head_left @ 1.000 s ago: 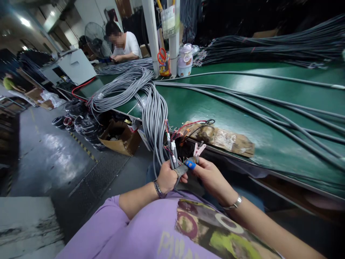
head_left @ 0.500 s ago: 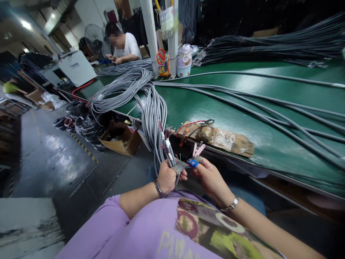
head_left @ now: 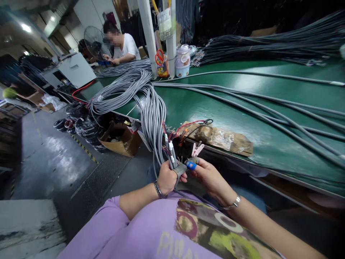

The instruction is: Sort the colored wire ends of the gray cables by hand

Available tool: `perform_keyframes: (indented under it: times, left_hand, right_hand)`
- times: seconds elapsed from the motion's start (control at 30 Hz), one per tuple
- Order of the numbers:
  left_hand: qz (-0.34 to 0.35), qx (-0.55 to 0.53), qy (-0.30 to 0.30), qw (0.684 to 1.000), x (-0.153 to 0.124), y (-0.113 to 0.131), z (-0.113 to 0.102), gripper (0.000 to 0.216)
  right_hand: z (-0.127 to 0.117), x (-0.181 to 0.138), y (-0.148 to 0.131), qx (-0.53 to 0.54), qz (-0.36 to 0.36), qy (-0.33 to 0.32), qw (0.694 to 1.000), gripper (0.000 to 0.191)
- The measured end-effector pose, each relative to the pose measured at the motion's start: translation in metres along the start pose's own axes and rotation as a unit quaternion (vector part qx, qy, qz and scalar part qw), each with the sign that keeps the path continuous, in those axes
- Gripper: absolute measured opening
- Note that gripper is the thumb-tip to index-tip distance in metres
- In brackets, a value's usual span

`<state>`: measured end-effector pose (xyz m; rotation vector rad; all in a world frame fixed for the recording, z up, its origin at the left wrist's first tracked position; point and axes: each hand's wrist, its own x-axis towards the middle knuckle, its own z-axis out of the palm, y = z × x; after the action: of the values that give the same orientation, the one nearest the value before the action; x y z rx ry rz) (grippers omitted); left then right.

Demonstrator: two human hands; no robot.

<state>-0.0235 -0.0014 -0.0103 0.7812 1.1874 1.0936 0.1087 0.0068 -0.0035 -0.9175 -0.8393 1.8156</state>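
My left hand (head_left: 167,179) is closed around the ends of a few grey cables (head_left: 172,158) whose stripped coloured wires and white sleeves stick up. My right hand (head_left: 208,176) sits just to the right of it, fingers closed in a pinch at the cable ends; a blue wrap (head_left: 191,165) covers a fingertip. A pale pink clip-like tool (head_left: 197,149) stands up right above my right fingers. The cables belong to a thick grey bundle (head_left: 153,115) hanging over the edge of the green bench (head_left: 215,104).
A taped cardboard pad (head_left: 223,138) with red and black leads lies at the bench edge. Long grey cables (head_left: 269,108) cross the bench. Red scissors (head_left: 160,57) and a tub (head_left: 182,61) stand by white posts. Another person (head_left: 122,45) works at the far left. A cardboard box (head_left: 120,138) sits on the floor.
The cable ends in my left hand tilted left and came back upright. Both hands stay together at the bench edge, shifted only slightly.
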Motion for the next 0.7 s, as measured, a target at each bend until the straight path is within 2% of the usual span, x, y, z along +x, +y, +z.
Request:
perform_keyframes:
  times: [0.17, 0.33, 0.4, 0.5, 0.57, 0.7]
  left_hand:
    - [0.002, 0.005, -0.005, 1.0, 0.0, -0.002, -0.001, 0.045]
    - [0.008, 0.009, -0.01, 1.0, -0.001, -0.003, -0.002, 0.043]
    - [0.009, 0.009, -0.011, 1.0, -0.001, -0.003, -0.003, 0.043]
    - [0.005, 0.011, -0.01, 1.0, -0.001, -0.002, -0.003, 0.044]
    - [0.002, 0.015, -0.011, 1.0, -0.001, -0.002, -0.002, 0.044]
    - [0.001, 0.016, -0.012, 1.0, -0.002, -0.001, -0.001, 0.043]
  right_hand:
    - [0.002, 0.004, 0.005, 0.025, 0.01, 0.067, 0.997, 0.027]
    - [-0.01, 0.011, 0.004, 0.095, 0.033, 0.152, 0.983, 0.024]
    - [-0.013, 0.009, 0.002, 0.096, 0.047, 0.123, 0.987, 0.023]
    - [-0.012, 0.002, -0.001, 0.071, 0.057, 0.032, 0.995, 0.025]
    - [-0.007, -0.003, -0.002, 0.042, 0.047, -0.005, 0.998, 0.028]
    - [0.003, -0.005, -0.003, -0.006, 0.014, 0.03, 0.999, 0.033]
